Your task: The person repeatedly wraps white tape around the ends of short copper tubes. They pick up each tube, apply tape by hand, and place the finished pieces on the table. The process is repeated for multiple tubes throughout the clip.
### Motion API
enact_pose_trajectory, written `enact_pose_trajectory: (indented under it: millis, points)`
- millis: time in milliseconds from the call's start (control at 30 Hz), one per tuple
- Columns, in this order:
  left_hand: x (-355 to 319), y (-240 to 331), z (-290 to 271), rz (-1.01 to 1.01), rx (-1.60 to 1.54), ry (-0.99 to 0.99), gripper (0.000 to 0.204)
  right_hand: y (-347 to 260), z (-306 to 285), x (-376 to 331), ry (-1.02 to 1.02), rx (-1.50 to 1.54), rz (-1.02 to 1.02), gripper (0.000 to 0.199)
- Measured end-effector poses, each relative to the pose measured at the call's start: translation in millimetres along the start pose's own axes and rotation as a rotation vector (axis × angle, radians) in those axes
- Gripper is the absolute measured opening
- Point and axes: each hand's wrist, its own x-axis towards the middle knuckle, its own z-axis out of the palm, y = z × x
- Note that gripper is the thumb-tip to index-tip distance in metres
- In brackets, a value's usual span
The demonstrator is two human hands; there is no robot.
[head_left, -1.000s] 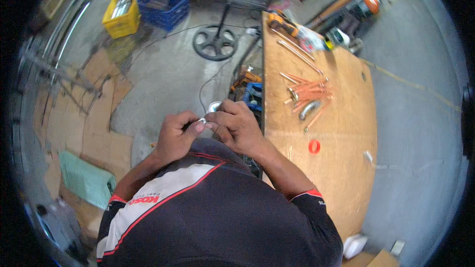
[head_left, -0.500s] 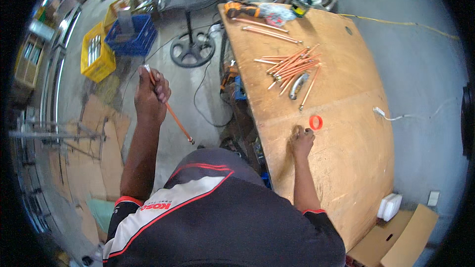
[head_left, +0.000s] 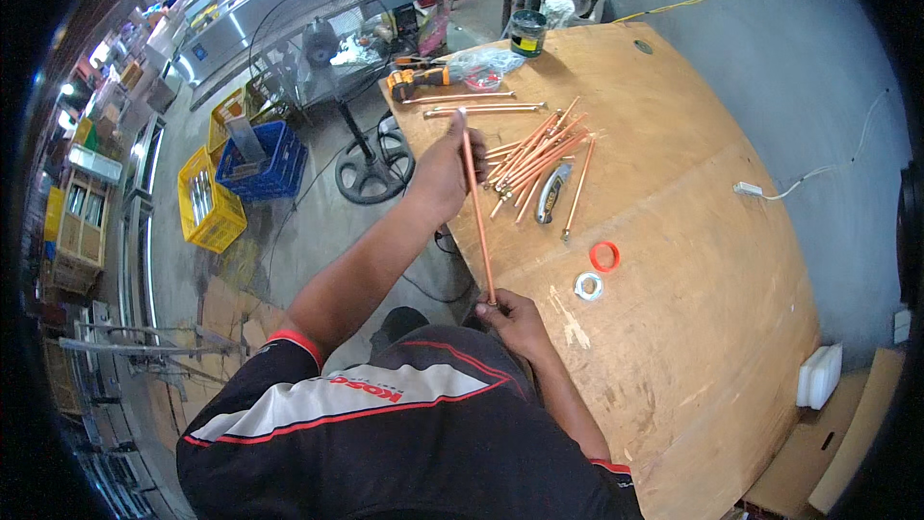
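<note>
A long thin copper tube (head_left: 478, 212) runs from my left hand (head_left: 445, 171) down to my right hand (head_left: 508, 318). My left hand grips it near its upper end; my right hand pinches the lower end at the near edge of the wooden tabletop (head_left: 693, 260). A pile of several more copper tubes (head_left: 539, 156) lies on the table just right of my left hand, with a grey utility knife (head_left: 553, 193) beside it. A red ring (head_left: 603, 256) and a white ring (head_left: 588, 286) lie right of my right hand.
An orange power tool (head_left: 416, 82), a clear plastic bag (head_left: 486, 65) and a dark can (head_left: 526, 34) sit at the table's far end. A pedestal fan (head_left: 366, 169), blue crate (head_left: 262, 159) and yellow crate (head_left: 207, 202) stand on the floor to the left. A white box (head_left: 818, 376) is at right.
My left hand has swung the copper tube from out over the floor to above the table's edge. My right hand left the red ring and took hold of the tube's lower end.
</note>
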Motion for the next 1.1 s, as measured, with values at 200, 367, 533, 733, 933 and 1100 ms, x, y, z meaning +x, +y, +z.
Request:
enact_pose_trajectory:
  millis: [200,367,533,733,933,1100]
  points:
    - [-39.5,-77.2,-3.1,0.168,0.995,-0.562,0.051,9.2,-27.6,9.8,0.475,0.282,-0.368,0.03]
    - [-71.5,-115.3,4.5,0.071,0.875,-0.668,0.041,6.2,-49.3,6.2,0.374,0.843,-0.204,0.041]
    - [-58.6,-106.0,40.1,-0.123,0.575,-0.842,0.032,-14.7,-75.8,-19.2,0.132,1.138,-0.27,0.05]
    - [-62.7,-103.8,59.9,-0.223,0.462,-1.034,0.034,-12.0,-86.1,-41.6,0.176,0.998,-0.417,0.047]
    - [-78.1,-82.3,72.5,-0.3,0.444,-1.099,0.035,-38.4,-86.4,-56.1,0.459,0.72,-0.586,0.032]
    - [-94.5,-52.9,62.6,-0.446,0.604,-1.077,0.039,-20.1,-147.4,-76.5,0.898,0.985,-0.708,0.034]
